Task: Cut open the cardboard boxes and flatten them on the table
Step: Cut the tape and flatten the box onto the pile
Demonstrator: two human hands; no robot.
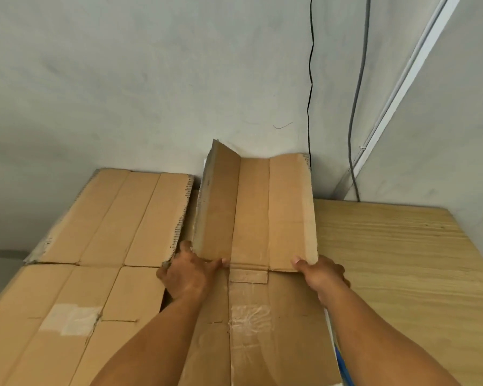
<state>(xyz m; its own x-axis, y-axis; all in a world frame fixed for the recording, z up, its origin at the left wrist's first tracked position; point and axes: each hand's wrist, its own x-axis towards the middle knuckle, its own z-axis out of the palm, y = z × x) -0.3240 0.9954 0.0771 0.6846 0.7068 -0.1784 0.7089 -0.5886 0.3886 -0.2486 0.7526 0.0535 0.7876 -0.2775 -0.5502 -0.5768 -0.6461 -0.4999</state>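
Note:
A cut-open cardboard box [262,316] lies spread on the wooden table [402,260] in the middle of the view. Its far flaps [265,210] stand tilted up toward the wall, and the leftmost flap folds up more steeply. My left hand [187,274] grips the box at the fold line on the left, thumb on the flap's base. My right hand [321,274] grips the flap's right lower corner, thumb on top. Another flattened cardboard box [95,260] with a patch of tape lies flat to the left, partly under the middle one.
A grey wall rises right behind the table. A black cable [310,79] and a grey cable [359,79] hang down it at the right, beside a white conduit [402,87]. Bare wooden tabletop stretches to the right. Something blue and white [338,355] peeks from under the box.

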